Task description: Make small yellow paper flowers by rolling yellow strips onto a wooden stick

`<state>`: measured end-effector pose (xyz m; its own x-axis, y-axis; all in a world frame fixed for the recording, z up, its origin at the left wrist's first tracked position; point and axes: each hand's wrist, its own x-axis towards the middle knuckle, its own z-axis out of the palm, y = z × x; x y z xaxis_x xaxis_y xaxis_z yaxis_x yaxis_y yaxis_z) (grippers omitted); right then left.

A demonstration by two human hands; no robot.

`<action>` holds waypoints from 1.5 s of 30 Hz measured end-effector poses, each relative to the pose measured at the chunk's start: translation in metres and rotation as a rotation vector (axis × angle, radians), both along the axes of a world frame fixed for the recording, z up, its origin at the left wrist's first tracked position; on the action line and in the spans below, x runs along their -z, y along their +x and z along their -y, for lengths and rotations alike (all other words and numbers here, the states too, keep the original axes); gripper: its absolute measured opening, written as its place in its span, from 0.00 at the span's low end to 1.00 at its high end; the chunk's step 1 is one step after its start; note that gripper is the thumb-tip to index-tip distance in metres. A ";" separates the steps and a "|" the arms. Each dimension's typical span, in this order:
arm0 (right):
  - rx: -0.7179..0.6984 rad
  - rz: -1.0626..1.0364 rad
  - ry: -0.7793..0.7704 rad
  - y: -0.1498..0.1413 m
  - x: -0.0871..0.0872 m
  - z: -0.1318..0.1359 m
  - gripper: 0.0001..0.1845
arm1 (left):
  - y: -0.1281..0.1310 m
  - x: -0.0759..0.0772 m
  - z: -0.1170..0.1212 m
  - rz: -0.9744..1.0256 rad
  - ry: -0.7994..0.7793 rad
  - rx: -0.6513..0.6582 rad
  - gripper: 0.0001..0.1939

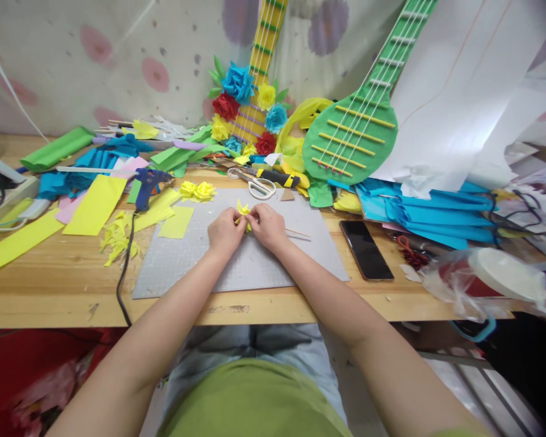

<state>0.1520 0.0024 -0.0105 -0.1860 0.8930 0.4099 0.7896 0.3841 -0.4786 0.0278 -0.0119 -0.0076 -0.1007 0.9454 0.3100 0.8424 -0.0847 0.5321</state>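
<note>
Over the grey cutting mat [177, 267], both hands pinch a small yellow paper flower [242, 208] between their fingertips. My left hand [225, 230] is closed on its left side, and my right hand [268, 226] is closed on its right side, the fingers nearly touching. Parts of the flower are hidden behind the fingers. A thin wooden stick [299, 233] pokes out to the right from beside my right hand. Finished-looking yellow paper flowers [197, 191] lie at the mat's upper left edge, near a yellow paper square [176, 222].
A blue hot glue gun [149, 185] with a black cord stands left, among yellow paper strips and scraps [119, 238]. White-handled scissors [260, 188] lie behind my hands. A phone [366, 249] rests right of the mat. Green [351, 142] and flower-trimmed yellow [250, 121] paper instruments lean at the back.
</note>
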 end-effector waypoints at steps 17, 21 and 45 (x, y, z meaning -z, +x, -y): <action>-0.076 0.160 0.077 0.008 -0.002 -0.002 0.05 | -0.032 -0.005 -0.009 0.188 0.034 0.154 0.08; -0.123 0.132 0.070 0.009 -0.001 -0.002 0.06 | -0.030 -0.003 -0.008 0.158 0.036 0.223 0.07; -0.184 0.145 0.101 0.013 0.002 -0.003 0.08 | -0.030 -0.005 -0.006 -0.106 0.059 0.224 0.08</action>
